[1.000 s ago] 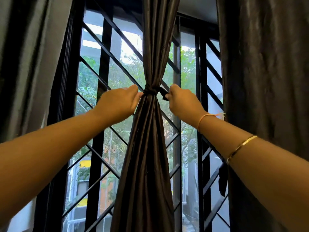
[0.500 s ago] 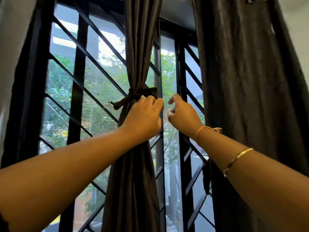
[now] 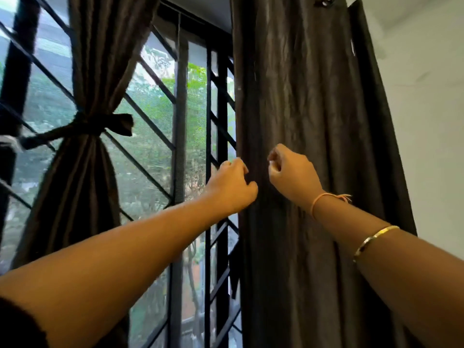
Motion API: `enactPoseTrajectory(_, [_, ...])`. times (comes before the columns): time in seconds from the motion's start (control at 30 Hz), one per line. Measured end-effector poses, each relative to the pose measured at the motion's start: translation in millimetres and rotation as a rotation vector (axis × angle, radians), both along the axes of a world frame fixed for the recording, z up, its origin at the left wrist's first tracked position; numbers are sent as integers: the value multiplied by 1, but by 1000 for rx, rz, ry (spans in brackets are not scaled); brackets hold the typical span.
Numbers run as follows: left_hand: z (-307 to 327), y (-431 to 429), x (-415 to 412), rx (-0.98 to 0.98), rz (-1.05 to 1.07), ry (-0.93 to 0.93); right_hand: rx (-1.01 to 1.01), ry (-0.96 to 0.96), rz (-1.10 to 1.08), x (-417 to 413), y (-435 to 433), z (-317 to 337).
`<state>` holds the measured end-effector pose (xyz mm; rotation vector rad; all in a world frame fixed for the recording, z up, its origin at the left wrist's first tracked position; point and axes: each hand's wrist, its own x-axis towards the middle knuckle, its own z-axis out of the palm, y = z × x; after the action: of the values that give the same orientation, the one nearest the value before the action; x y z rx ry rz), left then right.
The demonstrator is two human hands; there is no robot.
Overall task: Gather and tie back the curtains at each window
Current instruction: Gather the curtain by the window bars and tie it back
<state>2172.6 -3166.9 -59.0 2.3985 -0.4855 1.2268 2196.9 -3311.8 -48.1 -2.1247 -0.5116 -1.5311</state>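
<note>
Task's thing: the dark grey, crinkled fabric curtain (image 3: 301, 96) hangs loose and full-length on the right, between the black metal window grille (image 3: 218, 101) and the white wall (image 3: 426, 121). It is not yet gathered.
Done already: the brown pleated curtain (image 3: 82, 184) on the left is cinched at mid-height by a dark knotted fabric tie (image 3: 88, 124).
Left hand (image 3: 231, 187): it is at the loose curtain's left edge. Its fingers (image 3: 242, 167) are curled toward the hem, but whether they grip fabric cannot be told.
Right hand (image 3: 292, 177): it is just in front of the cloth. Its fingers (image 3: 275, 169) are curled narrow, with no fold visibly caught.
Handling: the cloth looks soft, limp and fairly thick. It will likely bunch easily but drag with some weight, and the sheen suggests folds may slip unless squeezed firmly.
Where to hold: probably at mid-height, taking the left hem and sweeping the right side inward so the whole width closes into one bundle.
Possible tie: a dark strip (image 3: 234, 275) hangs low beside the left hem. Its purpose is unclear.
Edges: the grille bars lie close behind the left hem, and the wall is near on the right.
Open room: toward the viewer, in front of the cloth.
</note>
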Motion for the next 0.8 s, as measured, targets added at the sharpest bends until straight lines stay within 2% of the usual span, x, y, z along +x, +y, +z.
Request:
enactPoseTrajectory(0.1, [9,-40,17,-196,-42,20,70,-51,13,21,-40,0])
enactPoseTrajectory(0.23, [1,-85,37,-357,-17,-28,149,94,16,57,-87,-10])
enactPoseTrajectory(0.4, [-32,-111,60,-354,43,25,198,285,-4,103,-118,-30])
enactPoseTrajectory(0.57, [-37,-111,69,-384,39,68,261,362,52,132,-126,-40])
enactPoseTrajectory(0.73, [-32,-114,67,-318,31,-27,434,418,311,147,-133,-39])
enactPoseTrajectory(0.8, [-30,-112,66,-266,17,-70,437,394,282,147,-135,-37])
